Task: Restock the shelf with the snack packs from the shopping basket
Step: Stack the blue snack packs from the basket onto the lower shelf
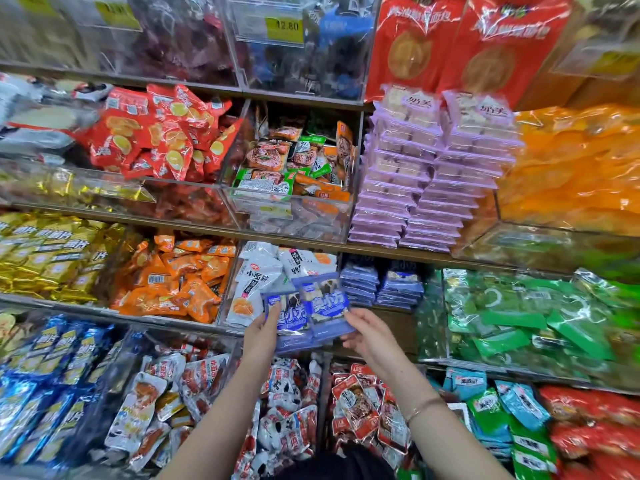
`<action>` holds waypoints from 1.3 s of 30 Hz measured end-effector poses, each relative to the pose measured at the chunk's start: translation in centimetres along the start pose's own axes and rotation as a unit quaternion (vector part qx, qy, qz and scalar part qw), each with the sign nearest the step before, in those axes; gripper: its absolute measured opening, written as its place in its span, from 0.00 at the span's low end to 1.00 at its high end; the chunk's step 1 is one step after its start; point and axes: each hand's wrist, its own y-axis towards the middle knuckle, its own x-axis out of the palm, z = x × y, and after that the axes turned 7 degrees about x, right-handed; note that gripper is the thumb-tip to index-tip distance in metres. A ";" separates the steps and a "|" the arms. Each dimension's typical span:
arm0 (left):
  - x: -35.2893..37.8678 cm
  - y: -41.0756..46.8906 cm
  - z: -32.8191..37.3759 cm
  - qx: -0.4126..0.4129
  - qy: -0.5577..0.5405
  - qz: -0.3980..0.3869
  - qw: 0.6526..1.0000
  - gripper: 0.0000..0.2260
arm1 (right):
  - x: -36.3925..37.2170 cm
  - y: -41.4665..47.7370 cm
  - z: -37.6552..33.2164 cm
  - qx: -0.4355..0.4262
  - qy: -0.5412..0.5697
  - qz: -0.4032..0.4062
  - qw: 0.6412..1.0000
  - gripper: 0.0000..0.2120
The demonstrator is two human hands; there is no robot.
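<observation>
Holding: both hands carry a small bunch of blue snack packs (pixel 308 306); two printed faces show, with more edges under them.
Left hand: the left hand (pixel 261 332) grips the bunch's left edge, thumb laid over the front of the left pack.
Right hand: the right hand (pixel 369 332) pinches the bunch's lower right corner, fingers curled beneath it; a thin bracelet (pixel 424 407) sits on that wrist.
Task thing: the blue snack packs are held up in front of the shelf (pixel 398 327), off any board.
Up-right of the bunch: two neat piles of stacked blue packs (pixel 381 284) lie in a shelf compartment just beside it.
Behind and left of the bunch: a clear bin of white packs (pixel 256 282); the bunch overlaps its lower right corner.
Farther left of the bunch: loose orange packs (pixel 180 278).
Above the bunch: tall stacks of purple packs (pixel 415 188), one level up.
Right of the bunch: green packs (pixel 519 317), beyond the blue piles.
Below the bunch: red-and-white packs (pixel 287 410) heaped in a lower bin.
</observation>
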 end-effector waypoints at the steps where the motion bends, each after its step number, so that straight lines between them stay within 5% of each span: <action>1: -0.1 0.1 0.0 0.001 0.000 -0.003 1.000 0.33 | -1.0 0.0 0.5 0.001 0.043 0.017 0.999 0.11; 7: -0.1 0.2 0.0 0.004 0.012 -0.009 1.000 0.28 | -6.4 1.8 0.4 -0.015 0.144 0.160 0.977 0.10; 15: -0.2 0.3 -0.1 0.004 0.027 -0.011 1.000 0.23 | -5.2 7.2 -5.0 -0.052 0.145 0.191 0.969 0.15; 20: -0.2 -0.2 0.3 0.017 0.041 -0.011 0.999 0.11 | -3.9 9.9 -6.2 -0.037 -0.070 0.256 0.964 0.18; 24: -0.1 -0.3 0.3 0.021 0.032 -0.014 0.999 0.11 | -4.3 11.2 -6.2 -0.053 -0.339 0.316 0.884 0.18; 30: -0.3 0.0 0.0 0.031 0.035 -0.018 0.999 0.13 | -4.5 9.7 -5.4 -0.118 -0.348 0.331 0.869 0.19; 33: -0.3 -0.1 0.2 0.033 0.036 -0.018 0.999 0.12 | -3.2 6.8 -3.3 -0.147 -0.240 0.285 0.916 0.16; 36: -0.1 -0.4 0.2 0.034 0.028 -0.018 0.999 0.12 | -0.2 4.0 -0.5 -0.106 -0.262 0.153 0.947 0.05; 39: 0.0 -0.7 0.3 0.035 0.004 -0.034 0.999 0.12 | 2.4 1.7 0.9 -0.120 -0.273 0.103 0.949 0.10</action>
